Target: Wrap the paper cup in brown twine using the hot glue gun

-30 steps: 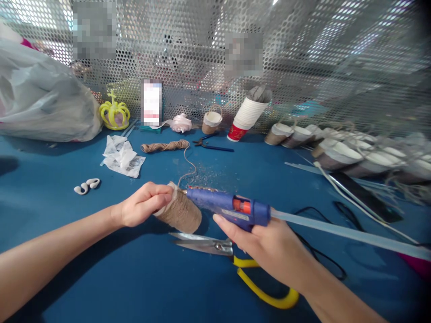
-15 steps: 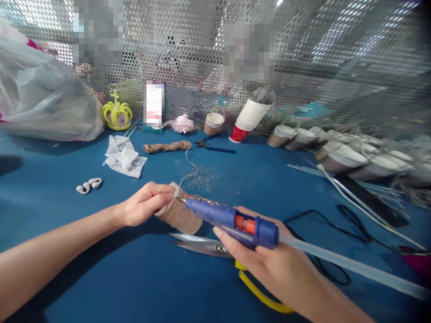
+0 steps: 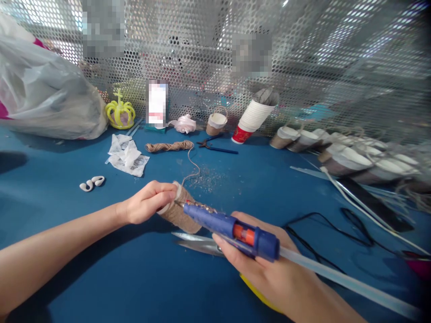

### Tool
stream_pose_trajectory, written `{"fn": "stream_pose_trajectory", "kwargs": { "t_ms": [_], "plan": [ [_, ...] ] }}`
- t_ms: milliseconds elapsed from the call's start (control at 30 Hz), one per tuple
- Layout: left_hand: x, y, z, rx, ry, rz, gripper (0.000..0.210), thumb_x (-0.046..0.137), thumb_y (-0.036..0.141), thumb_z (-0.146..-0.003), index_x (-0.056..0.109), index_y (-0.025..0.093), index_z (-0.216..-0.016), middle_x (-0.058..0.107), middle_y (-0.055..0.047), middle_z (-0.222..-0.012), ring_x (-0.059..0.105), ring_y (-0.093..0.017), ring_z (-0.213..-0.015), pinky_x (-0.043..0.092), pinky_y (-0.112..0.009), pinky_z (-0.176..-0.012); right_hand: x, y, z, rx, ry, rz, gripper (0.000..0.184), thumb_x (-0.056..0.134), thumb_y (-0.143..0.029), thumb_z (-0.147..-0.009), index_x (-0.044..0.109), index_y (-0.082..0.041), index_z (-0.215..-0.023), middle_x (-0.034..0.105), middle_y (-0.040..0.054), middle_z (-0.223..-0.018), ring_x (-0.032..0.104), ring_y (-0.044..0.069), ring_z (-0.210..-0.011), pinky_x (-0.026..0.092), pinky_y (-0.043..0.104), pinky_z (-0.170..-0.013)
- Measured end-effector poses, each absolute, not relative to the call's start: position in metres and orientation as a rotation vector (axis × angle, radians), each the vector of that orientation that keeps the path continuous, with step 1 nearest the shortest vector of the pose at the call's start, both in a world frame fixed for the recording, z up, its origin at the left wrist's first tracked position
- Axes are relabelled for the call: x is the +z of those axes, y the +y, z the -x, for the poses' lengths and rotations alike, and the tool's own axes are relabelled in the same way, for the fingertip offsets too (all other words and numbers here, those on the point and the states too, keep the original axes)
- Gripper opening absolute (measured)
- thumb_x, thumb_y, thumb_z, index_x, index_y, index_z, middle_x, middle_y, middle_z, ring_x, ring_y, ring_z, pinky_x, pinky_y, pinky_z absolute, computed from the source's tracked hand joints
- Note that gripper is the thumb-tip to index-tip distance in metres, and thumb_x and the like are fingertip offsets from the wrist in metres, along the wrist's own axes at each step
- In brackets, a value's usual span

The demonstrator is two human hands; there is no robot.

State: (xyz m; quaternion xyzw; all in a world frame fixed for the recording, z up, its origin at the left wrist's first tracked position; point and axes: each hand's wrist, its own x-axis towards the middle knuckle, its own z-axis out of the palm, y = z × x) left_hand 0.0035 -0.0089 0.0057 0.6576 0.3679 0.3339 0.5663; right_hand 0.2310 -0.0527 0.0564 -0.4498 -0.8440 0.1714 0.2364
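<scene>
My left hand (image 3: 150, 202) grips the rim of a paper cup (image 3: 184, 215) wrapped in brown twine; the cup lies tilted, its white rim toward my fingers. In my right hand (image 3: 259, 264) is a blue hot glue gun (image 3: 215, 222) with a long translucent glue stick out of its back end. Its metal tip is at the twine wrap near the rim; whether they touch I cannot tell. A strand runs from the cup to a twine bundle (image 3: 169, 146) farther back. Scissors (image 3: 198, 246) with yellow handles lie partly hidden below my right hand.
Pliers (image 3: 218, 148), crumpled white mesh (image 3: 126, 154) and white curled pieces (image 3: 92, 184) lie on the blue table. Stacked paper cups (image 3: 254, 119) lean at the perforated screen, beside several twine-wrapped cups (image 3: 284, 137). A plastic bag (image 3: 50, 89) stands left; a black cord (image 3: 313, 217) lies right.
The glue gun's tip has shifted slightly down and left along the cup's twine. My right hand covers more of the scissors. My left hand keeps its hold, and the view has moved a little.
</scene>
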Motion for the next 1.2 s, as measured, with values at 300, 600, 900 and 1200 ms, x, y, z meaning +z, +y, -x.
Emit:
{"fn": "stream_pose_trajectory", "kwargs": {
  "t_ms": [300, 600, 900, 1200],
  "plan": [
    [0.002, -0.009, -0.002, 0.81, 0.884, -1.545, 0.03, 0.039, 0.035, -0.083, 0.043, 0.015, -0.062, 0.035, 0.004, -0.055, 0.032, -0.008, -0.051, 0.029, -0.021, -0.048, 0.051, -0.059, -0.227, 0.438, -2.361, 1.114, 0.012, 0.052, -0.017, -0.08, 0.046, -0.022, -0.07, 0.056, -0.0034, -0.062, 0.054, 0.009, -0.051, 0.044, 0.021, -0.051],
    [0.007, -0.009, -0.004, 0.802, 0.79, -1.513, 0.029, 0.039, 0.034, -0.084, 0.051, 0.012, -0.07, 0.046, 0.001, -0.063, 0.039, -0.009, -0.055, 0.033, -0.021, -0.05, 0.056, -0.052, -0.231, 0.488, -2.302, 1.264, 0.016, 0.049, -0.026, -0.083, 0.049, -0.023, -0.067, 0.056, -0.0029, -0.057, 0.055, 0.012, -0.05, 0.045, 0.022, -0.049],
    [0.004, -0.009, -0.002, 0.765, 0.865, -1.551, 0.027, 0.037, 0.033, -0.083, 0.042, 0.015, -0.063, 0.038, 0.002, -0.059, 0.036, -0.01, -0.055, 0.033, -0.023, -0.051, 0.05, -0.038, -0.241, 0.375, -2.382, 1.262, 0.022, 0.048, -0.032, -0.083, 0.066, -0.023, -0.073, 0.069, 0.0007, -0.069, 0.065, 0.019, -0.065, 0.052, 0.029, -0.066],
    [0.003, -0.009, -0.002, 0.796, 0.833, -1.585, 0.028, 0.036, 0.029, -0.084, 0.034, 0.017, -0.059, 0.034, 0.003, -0.058, 0.031, -0.008, -0.052, 0.027, -0.022, -0.047, 0.048, -0.025, -0.234, 0.606, -2.216, 1.299, 0.035, 0.052, -0.033, -0.08, 0.043, -0.023, -0.048, 0.049, -0.0049, -0.041, 0.056, 0.013, -0.049, 0.048, 0.023, -0.053]
  ]
}}
